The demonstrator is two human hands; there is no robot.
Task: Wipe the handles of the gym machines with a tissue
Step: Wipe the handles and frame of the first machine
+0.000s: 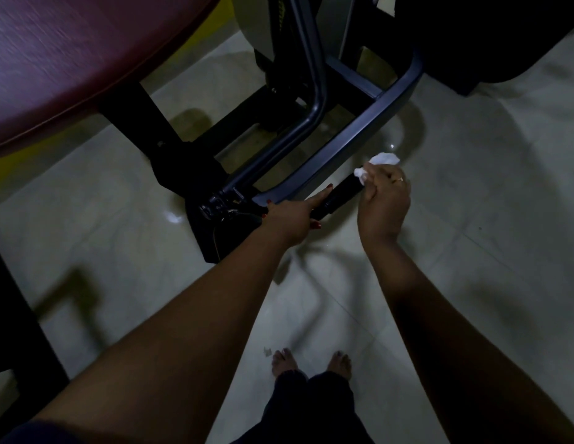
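Tissue (pixel 382 160) bunched in right grip (pixel 383 200), touching end of handle (pixel 340 194).

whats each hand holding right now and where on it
The left hand grips the black handle at its inner end. The right hand holds a crumpled white tissue, bunched in its fingers, at the handle's outer end.

Two hands: left hand (pixel 292 216), right hand (pixel 383 200). One tissue (pixel 383 159), one handle (pixel 338 195), one pad (pixel 71 59), one ring (pixel 401 179). Two feet: left foot (pixel 284 362), right foot (pixel 339 363).
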